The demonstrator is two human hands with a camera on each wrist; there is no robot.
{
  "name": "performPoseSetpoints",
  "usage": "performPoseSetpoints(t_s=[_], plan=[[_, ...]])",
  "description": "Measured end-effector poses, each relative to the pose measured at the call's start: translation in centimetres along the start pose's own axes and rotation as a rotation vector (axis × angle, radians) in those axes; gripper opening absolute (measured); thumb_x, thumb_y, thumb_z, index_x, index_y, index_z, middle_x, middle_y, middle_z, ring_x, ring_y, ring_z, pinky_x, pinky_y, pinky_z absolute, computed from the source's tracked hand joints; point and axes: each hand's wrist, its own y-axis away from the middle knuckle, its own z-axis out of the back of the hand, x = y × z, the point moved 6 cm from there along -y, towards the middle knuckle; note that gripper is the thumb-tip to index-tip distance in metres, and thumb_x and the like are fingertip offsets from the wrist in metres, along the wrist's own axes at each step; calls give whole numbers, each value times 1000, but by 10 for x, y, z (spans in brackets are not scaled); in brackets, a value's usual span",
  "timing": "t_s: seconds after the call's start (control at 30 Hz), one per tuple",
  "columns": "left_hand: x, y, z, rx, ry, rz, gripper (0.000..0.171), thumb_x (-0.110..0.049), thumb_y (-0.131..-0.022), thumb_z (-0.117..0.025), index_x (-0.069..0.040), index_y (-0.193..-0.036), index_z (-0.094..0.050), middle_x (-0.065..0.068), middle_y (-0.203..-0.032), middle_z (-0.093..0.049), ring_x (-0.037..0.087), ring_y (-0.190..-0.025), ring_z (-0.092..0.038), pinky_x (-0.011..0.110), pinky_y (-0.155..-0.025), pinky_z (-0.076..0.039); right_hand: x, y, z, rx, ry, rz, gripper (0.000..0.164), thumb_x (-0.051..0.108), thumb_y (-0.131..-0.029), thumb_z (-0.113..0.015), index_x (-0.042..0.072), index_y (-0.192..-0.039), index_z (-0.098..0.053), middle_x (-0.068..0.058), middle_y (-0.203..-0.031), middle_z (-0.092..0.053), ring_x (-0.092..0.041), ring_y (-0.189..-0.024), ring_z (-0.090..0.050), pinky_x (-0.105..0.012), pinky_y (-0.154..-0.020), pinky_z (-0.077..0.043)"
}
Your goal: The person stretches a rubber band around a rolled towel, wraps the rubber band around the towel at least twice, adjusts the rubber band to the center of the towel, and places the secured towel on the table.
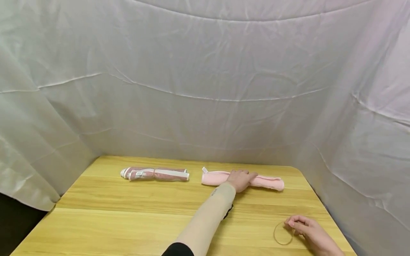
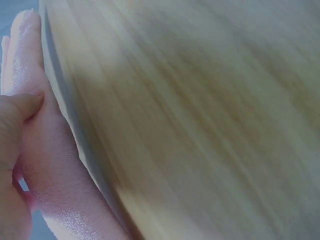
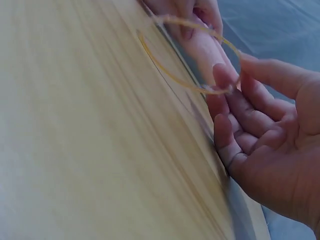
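A pink rolled towel (image 1: 267, 182) with a small white tag lies across the far right of the table. My left hand (image 1: 239, 180) grips it near its middle; the left wrist view shows the thumb (image 2: 22, 106) pressed along the fluffy roll (image 2: 60, 155). Nearer the front right, my right hand (image 1: 310, 233) pinches a thin yellowish rubber band (image 1: 274, 234) between thumb and fingertips. In the right wrist view the band (image 3: 172, 76) hangs as an open loop, apart from the towel behind it.
Another rolled towel (image 1: 171, 174), dusty red and white, lies at the far left with a band around its middle. The wooden table (image 1: 128, 227) is backed by a pale curtain (image 1: 205, 117), which also runs along both sides.
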Motion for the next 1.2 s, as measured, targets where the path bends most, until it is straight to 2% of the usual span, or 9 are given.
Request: performPoseSetpoints(t_s=[0.37,0.47,0.57,0.63,0.7,0.87,0.97,1.1,1.2], plan=[[-3,7,19,-69,4,-50,51,-39,-99,-52,-42,-147,-35,-9,-138,-56,14,-124,-57,40,-102,-48,2,7,10,87,-316,100,35,12,-106,-32,23,-105,-65,12,-103,-69,-4,-98,-65,-23,-90,-52],[-5,9,23,-76,26,-60,51,-40,-99,-50,-42,-148,-34,-10,-139,-56,14,-125,-57,40,-102,-48,5,9,9,164,-509,130,41,12,-107,-27,20,-109,-66,7,-107,-70,-9,-101,-65,-26,-95,-51],[-5,12,28,-98,43,-69,51,-41,-99,-49,-41,-148,-34,-10,-138,-56,13,-124,-57,41,-101,-49,10,9,6,287,-717,182,50,10,-107,-16,13,-119,-65,-1,-116,-68,-15,-109,-64,-30,-101,-49],[-4,14,32,-123,51,-76,50,-39,-99,-50,-40,-147,-35,-10,-136,-57,13,-122,-58,40,-100,-49,13,9,4,364,-816,207,55,8,-107,-10,10,-125,-62,-4,-122,-65,-17,-114,-61,-33,-104,-47],[-4,18,37,-148,59,-82,50,-38,-100,-50,-39,-147,-36,-9,-135,-58,14,-120,-59,40,-98,-50,15,9,3,404,-842,233,58,6,-106,-7,10,-130,-59,-4,-126,-63,-18,-116,-60,-34,-104,-47],[-3,25,45,-200,96,-94,49,-35,-99,-52,-38,-146,-38,-7,-133,-60,15,-119,-60,40,-98,-50,17,11,3,412,-834,281,61,0,-104,-5,12,-133,-57,-2,-129,-61,-17,-115,-59,-31,-97,-50],[-2,29,48,-228,114,-94,49,-35,-100,-52,-37,-146,-38,-7,-133,-60,15,-120,-59,41,-99,-50,20,12,2,482,-882,328,65,0,-103,1,10,-136,-53,-5,-133,-59,-18,-118,-57,-29,-94,-49],[-2,33,50,-291,116,-108,47,-35,-99,-54,-33,-144,-42,-6,-129,-63,15,-116,-62,37,-92,-53,23,14,1,551,-923,383,68,1,-101,7,9,-140,-48,-7,-137,-55,-20,-122,-55,-27,-92,-48],[-3,37,52,-333,117,-118,47,-36,-98,-55,-31,-144,-44,-6,-124,-65,14,-110,-64,32,-85,-54,23,14,1,537,-905,397,67,3,-101,5,12,-141,-48,-6,-135,-55,-20,-123,-56,-26,-92,-49]])
